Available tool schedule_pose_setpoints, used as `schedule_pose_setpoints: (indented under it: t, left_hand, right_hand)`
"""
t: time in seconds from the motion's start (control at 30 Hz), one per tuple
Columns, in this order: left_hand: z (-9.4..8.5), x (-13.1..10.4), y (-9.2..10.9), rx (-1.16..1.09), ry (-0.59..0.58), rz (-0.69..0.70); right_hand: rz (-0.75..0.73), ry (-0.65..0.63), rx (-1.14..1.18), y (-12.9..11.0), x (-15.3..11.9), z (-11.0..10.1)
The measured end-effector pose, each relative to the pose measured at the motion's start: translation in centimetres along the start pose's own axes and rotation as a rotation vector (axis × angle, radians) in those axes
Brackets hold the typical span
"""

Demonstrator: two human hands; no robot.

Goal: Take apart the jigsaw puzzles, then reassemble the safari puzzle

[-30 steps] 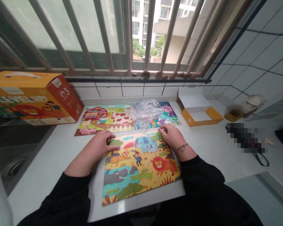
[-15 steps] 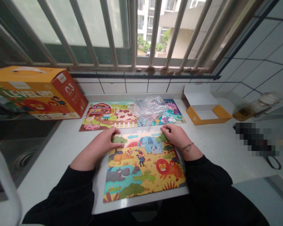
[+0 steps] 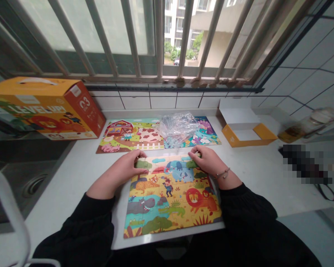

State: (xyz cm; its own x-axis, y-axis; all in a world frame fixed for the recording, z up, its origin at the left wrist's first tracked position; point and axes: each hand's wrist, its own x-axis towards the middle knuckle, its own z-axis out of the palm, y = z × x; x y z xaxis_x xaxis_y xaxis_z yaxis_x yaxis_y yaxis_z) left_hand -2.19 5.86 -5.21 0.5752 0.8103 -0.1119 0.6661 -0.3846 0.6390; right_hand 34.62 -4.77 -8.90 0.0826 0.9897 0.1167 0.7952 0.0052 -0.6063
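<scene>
An assembled jigsaw puzzle of wild animals lies on the white counter in front of me, with lions, elephants, a hippo and crocodiles on it. At its far left corner my left hand grips the edge, thumb on the printed face and fingers curled round the far side. The far right corner is held in much the same way by my right hand, fingertips pinched at the edge. Just beyond the hands lie a farm picture puzzle and a purple-blue picture puzzle. Crumpled clear plastic wrap covers part of both.
A large orange puzzle box stands at the left by the sink. Right of the pictures sits an open small orange box. A jar and a blurred-out dark object lie farther right. Window bars rise behind.
The whole view has shifted slightly, so things appear a little farther right. Both hands keep their hold at the puzzle's far corners.
</scene>
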Motion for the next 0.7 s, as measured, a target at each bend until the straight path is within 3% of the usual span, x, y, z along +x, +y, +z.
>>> schedule_pose_setpoints:
  t: [0.2, 0.5, 0.7]
  left_hand:
    - [-0.2, -0.3, 0.4, -0.024, -0.020, 0.000]
    - [0.7, 0.2, -1.0, -0.246, 0.045, 0.046]
    - [0.4, -0.1, -0.6, -0.334, 0.040, -0.024]
  right_hand:
    - [0.049, -0.022, 0.119, -0.7, -0.3, -0.4]
    - [0.012, -0.019, 0.300, -1.2, -0.4, -0.9]
    - [0.012, 0.023, 0.391, -1.6, -0.4, -1.6]
